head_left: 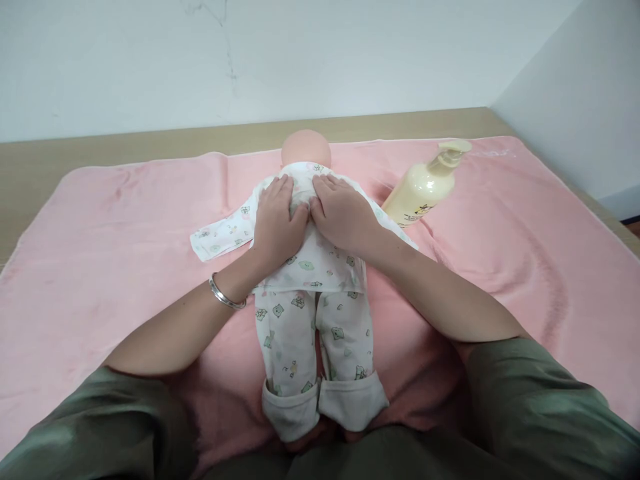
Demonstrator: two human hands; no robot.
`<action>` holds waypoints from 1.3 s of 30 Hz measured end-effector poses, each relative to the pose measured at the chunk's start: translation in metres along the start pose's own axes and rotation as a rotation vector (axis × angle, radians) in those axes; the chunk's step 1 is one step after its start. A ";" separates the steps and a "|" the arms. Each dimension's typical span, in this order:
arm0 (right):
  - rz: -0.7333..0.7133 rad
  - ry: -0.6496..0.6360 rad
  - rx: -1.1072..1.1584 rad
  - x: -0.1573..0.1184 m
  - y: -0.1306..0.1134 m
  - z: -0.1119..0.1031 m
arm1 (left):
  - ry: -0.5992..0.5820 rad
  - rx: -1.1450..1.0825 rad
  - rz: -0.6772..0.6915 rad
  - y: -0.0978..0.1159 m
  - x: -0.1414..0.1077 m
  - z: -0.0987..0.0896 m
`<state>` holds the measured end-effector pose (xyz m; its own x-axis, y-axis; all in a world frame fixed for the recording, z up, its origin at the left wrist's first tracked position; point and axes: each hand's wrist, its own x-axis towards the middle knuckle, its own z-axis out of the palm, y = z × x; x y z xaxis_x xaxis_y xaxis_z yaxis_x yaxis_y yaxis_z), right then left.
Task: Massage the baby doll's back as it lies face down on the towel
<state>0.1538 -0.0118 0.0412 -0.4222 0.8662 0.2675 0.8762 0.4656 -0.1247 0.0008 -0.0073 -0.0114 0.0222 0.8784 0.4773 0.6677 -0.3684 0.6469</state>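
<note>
So there's a bald baby doll in white printed clothes (311, 272) lying lengthwise in the middle of a fluffy pink blanket (125, 280), head at the far end and legs toward the person. No face shows, so it looks belly-down. The left hand (278, 219) is laid flat on the upper back of its long-sleeved white cotton shirt (306, 283), fingers straight and together, thumb angled inward. The right hand (345, 212) mirrors it, also flat, and the thumbs nearly meet near the middle. Neither one is pinching anything; can't tell how hard they press.

One shirt sleeve sticks out to the left. The matching white trousers (287, 337) have thick turned-up cuffs (353, 402). Just right of the doll is a pale yellow, glossy pump bottle (423, 190), base hidden behind the other sleeve. There's a shiny silver bangle (224, 293) on the left wrist, plus loose dark green sleeves (543, 393) on the person. Pale wood tabletop (410, 125) peeks out behind the blanket, against a white wall (325, 60).
</note>
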 end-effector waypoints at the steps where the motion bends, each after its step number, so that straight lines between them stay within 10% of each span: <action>1: -0.004 0.010 -0.017 -0.004 -0.003 -0.001 | -0.012 -0.019 -0.010 -0.002 0.001 0.000; 12: -0.010 0.045 0.067 0.001 0.005 -0.003 | 0.135 -0.002 0.210 -0.001 -0.008 0.002; 21: 0.029 -0.006 0.069 0.002 0.001 0.006 | 0.050 -0.029 -0.028 -0.006 0.005 -0.001; 39: 0.043 0.030 0.161 0.008 0.006 0.016 | 0.055 -0.049 -0.034 -0.003 0.009 -0.002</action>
<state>0.1518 0.0009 0.0271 -0.3761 0.8812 0.2865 0.8435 0.4536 -0.2877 -0.0028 0.0007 -0.0078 -0.0418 0.8729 0.4861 0.6298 -0.3546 0.6911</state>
